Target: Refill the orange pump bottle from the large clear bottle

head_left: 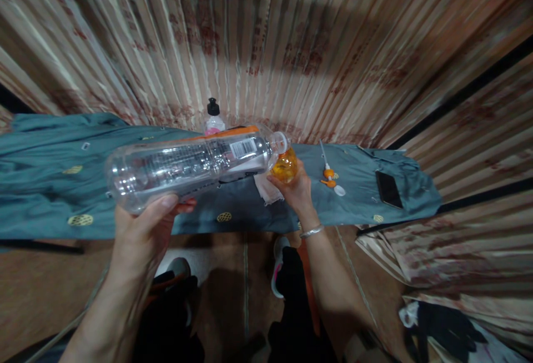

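A counter (50, 185) runs across the view, covered with a teal cloth (37, 152) dotted with small yellow motifs, and behind it hangs a pleated curtain (291, 35) in pale pink and brown stripes.

At the left, the left hand (144, 224) comes up from below, its grip closed around the base of a large clear plastic bottle (187, 166): the thumb lies across the near side and the fingertips curl under. The bottle is tipped almost flat above the counter, base to the left and neck to the right, with a white barcode label near the shoulder and an orange band along its upper edge. Whether liquid is running from it cannot be told.

Just behind the bottle, near the curtain, stands a small pink bottle with a black cap (214, 116), upright on the cloth.

The big bottle's mouth meets a small round amber bottle (285, 166), which the right hand (293, 188) holds from below and from the near side, grip wrapped about its lower half. A silver bangle (311, 232) circles that wrist. A crumpled white cloth (266, 190) lies on the counter just left of this hand, touching or nearly touching it.

Farther right on the teal cloth lies an orange and white pump sprayer head (328, 173) with its thin dip tube pointing away toward the curtain. Well apart from it, near the counter's right end, a black phone (388, 189) lies flat.

Below the counter, the person's shoes (280, 266) and dark trousers show on the brown floor (37, 291).
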A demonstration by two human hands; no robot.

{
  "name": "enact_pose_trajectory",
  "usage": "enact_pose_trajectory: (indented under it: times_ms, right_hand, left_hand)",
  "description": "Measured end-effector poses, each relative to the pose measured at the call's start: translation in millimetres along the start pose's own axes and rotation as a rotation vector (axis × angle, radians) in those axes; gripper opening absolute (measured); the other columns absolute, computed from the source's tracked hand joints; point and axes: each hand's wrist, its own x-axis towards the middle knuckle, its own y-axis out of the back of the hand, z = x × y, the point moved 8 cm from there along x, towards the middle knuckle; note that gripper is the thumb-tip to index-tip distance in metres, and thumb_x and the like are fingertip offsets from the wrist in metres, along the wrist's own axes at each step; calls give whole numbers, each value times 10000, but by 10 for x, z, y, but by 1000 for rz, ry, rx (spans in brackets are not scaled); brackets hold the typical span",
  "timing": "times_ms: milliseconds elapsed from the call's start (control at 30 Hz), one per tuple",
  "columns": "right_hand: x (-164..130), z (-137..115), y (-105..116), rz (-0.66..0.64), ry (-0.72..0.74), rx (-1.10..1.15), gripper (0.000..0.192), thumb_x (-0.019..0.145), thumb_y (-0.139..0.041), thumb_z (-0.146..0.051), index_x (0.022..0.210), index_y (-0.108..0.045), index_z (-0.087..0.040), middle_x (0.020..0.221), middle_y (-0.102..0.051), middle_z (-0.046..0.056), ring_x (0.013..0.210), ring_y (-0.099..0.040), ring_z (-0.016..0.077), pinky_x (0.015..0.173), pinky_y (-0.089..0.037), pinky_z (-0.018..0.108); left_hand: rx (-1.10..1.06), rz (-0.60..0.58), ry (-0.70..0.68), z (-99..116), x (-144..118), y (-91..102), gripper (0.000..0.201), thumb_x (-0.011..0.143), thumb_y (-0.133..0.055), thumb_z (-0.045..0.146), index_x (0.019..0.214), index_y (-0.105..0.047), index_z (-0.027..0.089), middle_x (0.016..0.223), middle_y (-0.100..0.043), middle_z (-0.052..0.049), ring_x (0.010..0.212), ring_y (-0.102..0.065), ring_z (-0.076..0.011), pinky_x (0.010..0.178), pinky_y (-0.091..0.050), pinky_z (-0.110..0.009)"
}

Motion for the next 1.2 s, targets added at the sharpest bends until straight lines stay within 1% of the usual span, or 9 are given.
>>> enact_pose_trajectory:
  times_ms: [200, 367, 500, 733, 900, 1100, 1200]
  right_hand:
    - [2, -10, 1, -3, -4, 11, 740, 627, -883, -363, 1262, -554, -172, 1192, -730, 125, 1073, -708, 302, 921, -564, 419]
    - [1, 0, 0, 2, -2, 7, 749, 625, -885, -367, 1266, -555, -165, 1213, -721, 135, 1095, -698, 306, 942, -554, 430]
    - [-4, 6, 0, 2, 11, 12, 749, 635, -880, -392, 1273, -547, -186, 1212, -723, 121, 1088, -703, 295, 935, -561, 423]
    - [-5, 5, -2, 10, 33, 19, 740, 640, -878, -408, 1266, -549, -189, 1210, -722, 123, 1089, -703, 297, 941, -563, 428]
    - [-3, 9, 0, 2, 10, 3, 736, 635, -880, -383, 1263, -549, -185, 1198, -725, 119, 1081, -705, 295, 936, -562, 429]
    - [1, 22, -5, 10, 8, 2, 741, 622, -885, -374, 1250, -548, -172, 1180, -730, 130, 1075, -708, 301, 937, -562, 429]
    - [0, 34, -8, 18, 14, 2, 749, 618, -885, -389, 1251, -545, -176, 1169, -734, 129, 1068, -710, 306, 929, -565, 439]
  left_hand:
    - [7, -7, -23, 31, 2, -12, 93, 492, -786, 191, 554, -718, 178, 532, -708, 6, 430, -656, -124, 431, -562, -164]
    - [1, 9, -3, 5, -1, 15, 95, 499, -781, 187, 582, -736, 174, 551, -721, -2, 449, -666, -125, 452, -574, -168]
    - [3, 4, 1, -18, 3, 25, 78, 507, -774, 192, 572, -737, 171, 541, -719, -11, 454, -671, -130, 469, -583, -173]
    - [2, 3, -7, 7, 5, 7, 79, 503, -766, 191, 573, -737, 169, 544, -718, -3, 446, -670, -132, 445, -575, -173]
    - [9, 12, -6, 17, 5, -8, 61, 495, -753, 186, 549, -727, 171, 523, -708, -4, 437, -661, -125, 446, -570, -167]
    - [-8, 38, 7, 13, 0, -4, 110, 471, -757, 182, 578, -732, 182, 511, -702, -1, 416, -650, -125, 438, -567, -171]
    - [0, 37, 11, 21, -7, 1, 97, 478, -752, 185, 572, -728, 179, 518, -706, -7, 420, -651, -123, 445, -570, -173]
